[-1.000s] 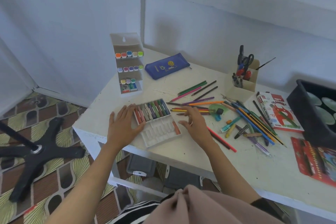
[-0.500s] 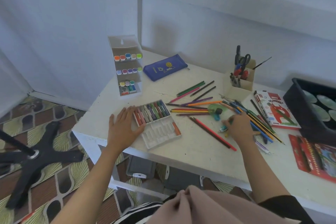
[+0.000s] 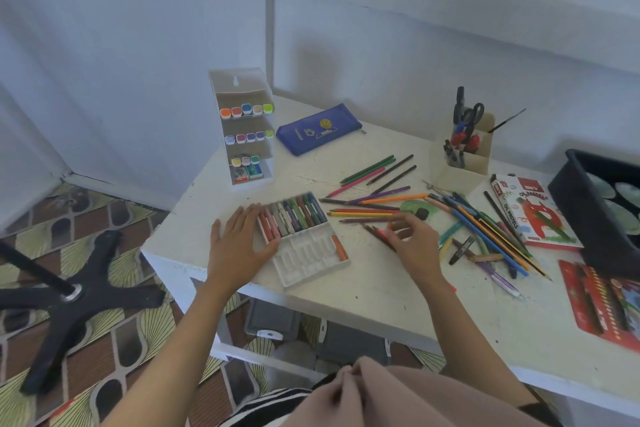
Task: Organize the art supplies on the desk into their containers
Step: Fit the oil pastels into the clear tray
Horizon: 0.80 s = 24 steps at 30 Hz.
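Observation:
A white pastel tray (image 3: 311,267) lies at the desk's front left; its far row is full of coloured sticks and one orange stick (image 3: 338,248) lies in the near row. My left hand (image 3: 239,243) rests flat on the desk, fingertips against the tray's left edge. My right hand (image 3: 415,246) hovers just right of the tray with fingers curled, pinching what looks like a small orange-red pastel (image 3: 389,226) at its fingertips. Loose coloured pencils (image 3: 381,199) and a heap of pens and crayons (image 3: 485,229) spread beyond it.
A white marker stand (image 3: 246,128) and a blue pencil case (image 3: 318,130) sit at the back left. A beige pen holder (image 3: 467,156), an oil pastels box (image 3: 530,211), a black bin (image 3: 595,218) and a red pencil pack (image 3: 602,302) are at the right. A chair base (image 3: 69,295) stands on the floor.
My right hand went right to the heap of crayons and has come back left toward the tray with fingers curled. My left hand has stayed against the tray.

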Available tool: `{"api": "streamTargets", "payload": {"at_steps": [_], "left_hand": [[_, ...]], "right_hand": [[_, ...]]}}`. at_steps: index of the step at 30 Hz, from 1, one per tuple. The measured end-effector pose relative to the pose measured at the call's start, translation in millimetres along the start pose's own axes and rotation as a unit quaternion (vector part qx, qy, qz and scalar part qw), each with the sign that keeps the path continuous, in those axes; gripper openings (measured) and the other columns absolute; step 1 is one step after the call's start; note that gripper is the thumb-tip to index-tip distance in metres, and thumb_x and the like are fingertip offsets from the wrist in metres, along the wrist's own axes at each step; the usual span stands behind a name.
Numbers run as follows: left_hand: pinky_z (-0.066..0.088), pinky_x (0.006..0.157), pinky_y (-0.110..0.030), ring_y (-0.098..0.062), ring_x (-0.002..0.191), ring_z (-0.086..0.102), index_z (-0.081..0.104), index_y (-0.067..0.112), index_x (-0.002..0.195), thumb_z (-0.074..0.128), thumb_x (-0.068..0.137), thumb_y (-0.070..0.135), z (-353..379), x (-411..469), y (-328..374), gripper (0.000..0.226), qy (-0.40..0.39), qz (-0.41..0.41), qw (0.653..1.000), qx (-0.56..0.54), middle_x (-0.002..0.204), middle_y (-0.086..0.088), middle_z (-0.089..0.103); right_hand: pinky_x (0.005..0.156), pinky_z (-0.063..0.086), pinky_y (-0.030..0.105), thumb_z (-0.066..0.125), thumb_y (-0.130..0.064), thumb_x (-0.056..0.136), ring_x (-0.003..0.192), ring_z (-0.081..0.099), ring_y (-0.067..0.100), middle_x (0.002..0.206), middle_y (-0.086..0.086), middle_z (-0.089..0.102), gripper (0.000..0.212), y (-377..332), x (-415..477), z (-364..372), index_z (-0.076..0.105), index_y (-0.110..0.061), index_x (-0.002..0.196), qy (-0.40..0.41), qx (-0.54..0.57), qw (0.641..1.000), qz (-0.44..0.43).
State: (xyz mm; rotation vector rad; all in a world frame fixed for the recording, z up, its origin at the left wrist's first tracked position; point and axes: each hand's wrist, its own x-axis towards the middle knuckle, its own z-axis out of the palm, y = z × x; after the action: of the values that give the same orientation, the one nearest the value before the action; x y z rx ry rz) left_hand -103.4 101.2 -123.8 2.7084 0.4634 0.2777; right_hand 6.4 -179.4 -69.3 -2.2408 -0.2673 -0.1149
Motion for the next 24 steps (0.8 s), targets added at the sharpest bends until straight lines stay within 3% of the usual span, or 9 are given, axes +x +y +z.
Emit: {"api": "streamTargets", "payload": {"at_steps": [3,7,17,22,24], "left_hand": [[0.008,0.115,-0.048,-0.015,0.144,0.018,0.027,0.024,0.147,0.014,0.072,0.074,-1,0,1,0.092,0.0,0.001,1.0,-0.003,0.153,0.006,0.03],[0.009,0.115,-0.049,-0.016,0.144,0.019,0.027,0.023,0.147,0.015,0.072,0.075,-2,-1,1,0.092,0.0,0.002,1.0,-0.004,0.153,0.005,0.03],[0.008,0.115,-0.048,-0.015,0.144,0.019,0.027,0.025,0.147,0.016,0.072,0.075,-2,1,0,0.091,0.0,-0.001,1.0,-0.01,0.153,0.005,0.03],[0.009,0.115,-0.048,-0.014,0.144,0.019,0.028,0.025,0.146,0.017,0.072,0.075,-1,1,-1,0.091,0.002,-0.003,1.0,-0.008,0.153,0.007,0.031],[0.008,0.115,-0.049,-0.014,0.144,0.019,0.028,0.025,0.146,0.018,0.072,0.075,0,1,-1,0.091,0.002,-0.003,1.0,-0.01,0.153,0.007,0.03]], "right_hand": [[0.063,0.044,0.006,0.071,-0.002,0.079,0.07,0.06,0.005,0.08,-0.002,0.067,0.019,-12,-2,16,0.069,-0.017,0.091,-0.074,0.039,0.996,-0.037],[0.062,0.043,0.006,0.072,-0.006,0.079,0.069,0.058,-0.004,0.078,-0.01,0.066,0.015,-26,-5,34,0.071,-0.016,0.09,-0.129,0.055,0.988,-0.07],[0.063,0.041,0.004,0.07,-0.008,0.081,0.067,0.056,-0.003,0.083,-0.003,0.069,0.013,-40,7,65,0.072,-0.014,0.092,-0.128,0.019,0.989,-0.065],[0.068,0.046,0.021,0.071,-0.015,0.08,0.077,0.056,0.01,0.083,-0.006,0.066,0.008,-39,6,69,0.069,-0.02,0.086,-0.136,-0.055,0.983,-0.112],[0.066,0.041,0.017,0.07,-0.015,0.081,0.084,0.049,0.008,0.089,-0.005,0.062,0.003,-37,3,71,0.068,-0.017,0.083,-0.128,-0.093,0.977,-0.143]]}}
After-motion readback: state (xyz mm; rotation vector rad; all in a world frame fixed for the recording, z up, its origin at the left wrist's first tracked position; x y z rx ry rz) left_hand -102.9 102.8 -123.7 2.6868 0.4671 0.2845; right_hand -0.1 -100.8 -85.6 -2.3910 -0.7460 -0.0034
